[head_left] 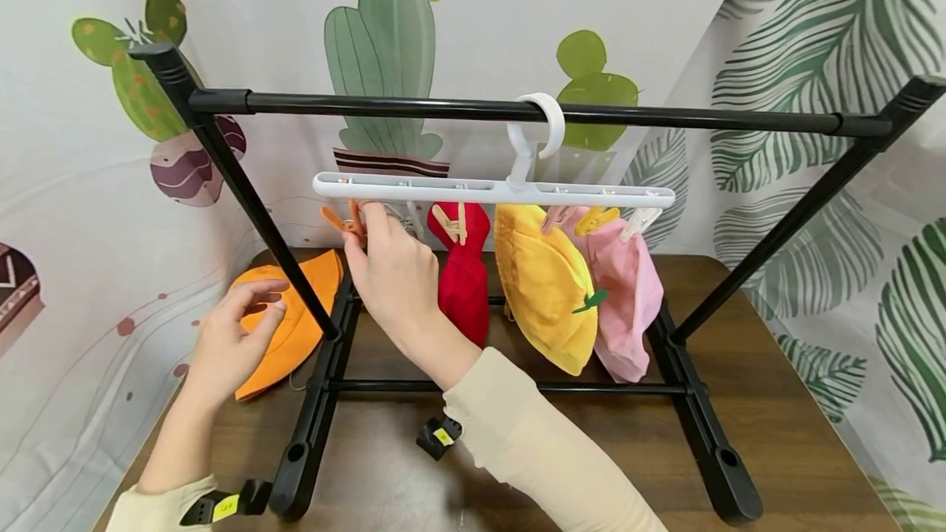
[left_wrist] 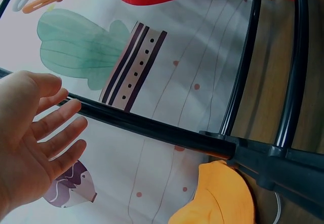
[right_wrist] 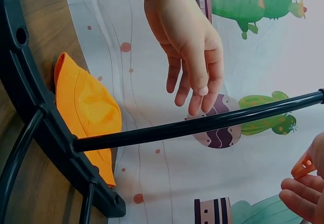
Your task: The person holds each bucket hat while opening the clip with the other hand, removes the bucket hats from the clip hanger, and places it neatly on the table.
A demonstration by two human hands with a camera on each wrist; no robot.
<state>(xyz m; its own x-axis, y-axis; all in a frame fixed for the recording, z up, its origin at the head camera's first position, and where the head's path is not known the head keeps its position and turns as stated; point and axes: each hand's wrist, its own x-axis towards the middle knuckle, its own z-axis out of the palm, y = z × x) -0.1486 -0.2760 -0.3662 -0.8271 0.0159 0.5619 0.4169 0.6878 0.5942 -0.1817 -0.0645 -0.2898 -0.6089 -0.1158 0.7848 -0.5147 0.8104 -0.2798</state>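
Observation:
My right hand [head_left: 395, 269] pinches an orange clothespin [head_left: 355, 220] at the left end of a white clip hanger [head_left: 436, 189]. The same orange clothespin [left_wrist: 40, 2] shows between those fingers in the left wrist view. By the rack's left post, my left hand [head_left: 232, 339] is raised with relaxed fingers and holds nothing. An orange bucket hat [head_left: 288, 343] lies on the table behind that hand. From the hanger's clothespins hang a red cloth item [head_left: 466, 294], a yellow hat [head_left: 543, 286] with a green leaf, and a pink hat [head_left: 628, 294].
The hanger hooks over the top bar [head_left: 369, 105] of a black rack, whose slanted left post [head_left: 259, 224] stands between my hands. Its feet [head_left: 303, 450] rest on a brown wooden table [head_left: 591, 466]. A cactus-printed cloth [head_left: 273, 6] hangs behind.

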